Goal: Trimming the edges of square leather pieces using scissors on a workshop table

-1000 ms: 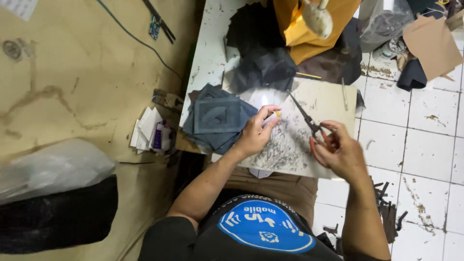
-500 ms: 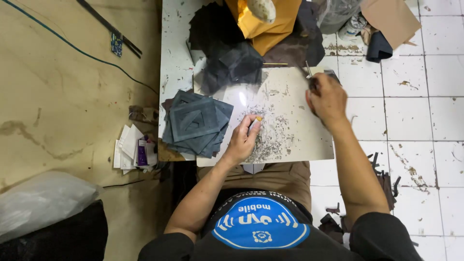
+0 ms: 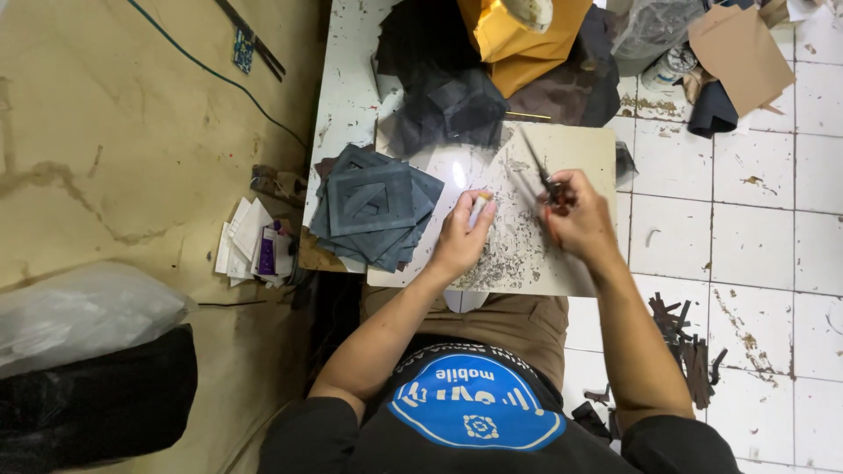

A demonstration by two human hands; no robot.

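Scissors: slim, dark metal, long blades pointing up-left, lying over the pale cutting board on the white surface. Right hand closed around the scissor handles, fingers curled through the loops, wrist bent inward, forearm running down-right toward the body. Left hand closed lightly, pinching a small white cigarette-like stick between fingertips, its tip orange; palm down on the board, forearm angled down-left. Board is scratched and littered with small dark cut scraps under and between both hands. Just left of the left hand: stack of dark grey square frame-shaped cut pieces, fanned, partly overhanging the board edge. Above the board: heap of dark sheet material and a yellow-orange bag. Dark strip offcuts lie on the white tiled floor to the right. Left floor side: white paper bits, clear plastic bag.
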